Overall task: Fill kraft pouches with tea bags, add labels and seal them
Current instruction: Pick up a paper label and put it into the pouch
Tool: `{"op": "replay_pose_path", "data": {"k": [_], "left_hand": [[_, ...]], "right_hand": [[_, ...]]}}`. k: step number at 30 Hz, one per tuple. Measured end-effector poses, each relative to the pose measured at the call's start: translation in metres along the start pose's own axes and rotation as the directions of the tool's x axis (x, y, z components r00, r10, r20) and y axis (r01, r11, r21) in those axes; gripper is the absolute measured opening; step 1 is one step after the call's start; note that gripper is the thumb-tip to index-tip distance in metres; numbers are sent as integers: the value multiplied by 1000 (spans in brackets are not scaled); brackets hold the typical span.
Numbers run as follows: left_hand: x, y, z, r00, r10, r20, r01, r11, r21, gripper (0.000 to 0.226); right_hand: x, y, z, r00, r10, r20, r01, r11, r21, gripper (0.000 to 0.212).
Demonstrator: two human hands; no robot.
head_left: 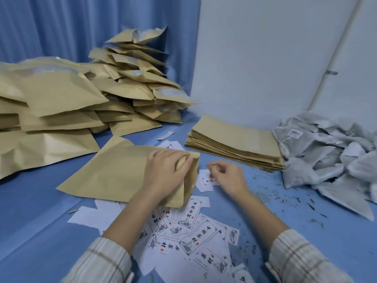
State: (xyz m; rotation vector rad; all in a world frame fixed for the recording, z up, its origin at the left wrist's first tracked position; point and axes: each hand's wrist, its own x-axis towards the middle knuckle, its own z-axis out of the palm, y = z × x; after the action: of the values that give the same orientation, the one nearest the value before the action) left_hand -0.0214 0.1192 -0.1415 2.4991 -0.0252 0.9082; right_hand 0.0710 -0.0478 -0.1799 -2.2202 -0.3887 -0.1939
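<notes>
Both hands work at the mouth of 1 kraft pouch (pixel 122 172) lying flat on the blue tabletop (pixel 40 211). Left hand (pixel 163 172) grips the pouch's open end, fingers curled over it; right hand (pixel 226 176), loosely curled, pinches a small printed label (pixel 210 181) beside it. Labelling seems under way; next, slip that label inside, then seal.

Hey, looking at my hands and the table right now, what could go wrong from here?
1. Your left hand grips only the mouth end of the kraft pouch; it might crease there and seal badly.
2. Loose tea crumbs lie scattered right beside the labels, so bits could end up stuck under a label.
3. The leaning stack of filled pouches looks unstable and may slide down onto your work area.
</notes>
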Motion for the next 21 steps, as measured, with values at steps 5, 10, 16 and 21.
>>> {"op": "replay_pose_path", "data": {"k": [5,10,16,21], "left_hand": [[11,9,11,999,-37,0,37,999,1,25],[19,17,11,997,-73,9,73,997,-16,23],[31,26,-2,980,-194,43,199,963,-180,21],[40,53,-15,976,-178,129,218,858,-465,25]], "right_hand": [[16,51,-20,961,268,-64,-266,844,-466,58],[14,45,-28,947,282,-155,-274,959,72,8],[-17,12,-63,989,-147,-15,140,901,410,14],[-19,-52,-61,820,-570,51,565,820,91,29]]}}
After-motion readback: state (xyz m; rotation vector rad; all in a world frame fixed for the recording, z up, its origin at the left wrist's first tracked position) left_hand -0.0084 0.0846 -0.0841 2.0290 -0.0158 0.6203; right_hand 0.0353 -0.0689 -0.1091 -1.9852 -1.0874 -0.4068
